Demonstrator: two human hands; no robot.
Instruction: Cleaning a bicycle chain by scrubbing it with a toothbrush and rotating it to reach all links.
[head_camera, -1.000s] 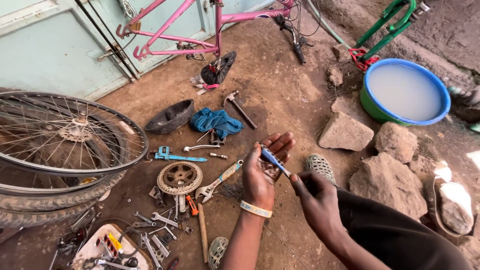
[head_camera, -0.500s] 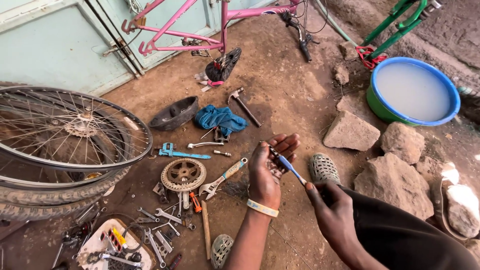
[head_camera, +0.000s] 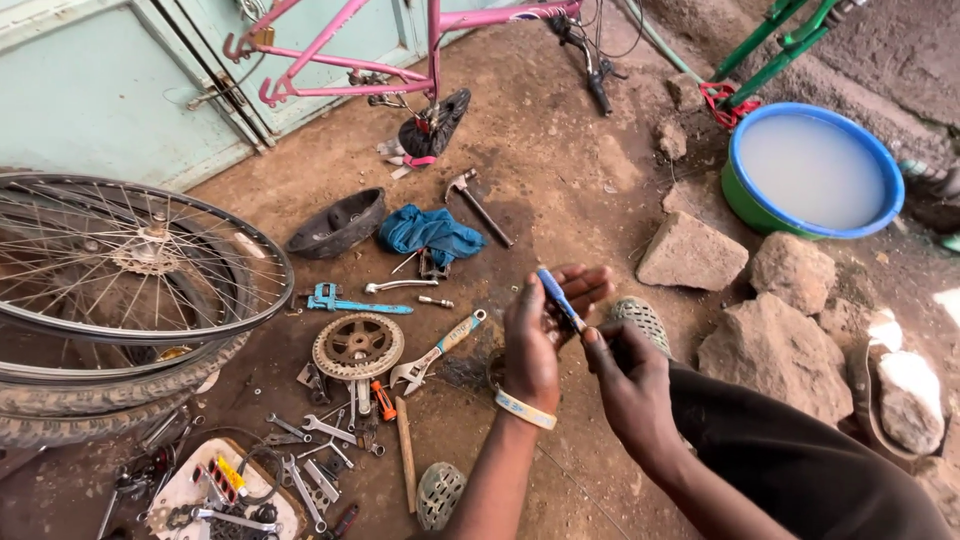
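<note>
The left hand and the right hand are both closed on a small blue-handled tool (its tip is hidden), held up over the dirt ground. A chainring and an adjustable wrench lie near

Single head-worn view, looking steeply down and forward over the dirt floor, both hands close below centre, scattered tools and bicycle wheel at left, blue basin and rocks farther off at upper right, no second view.
</note>
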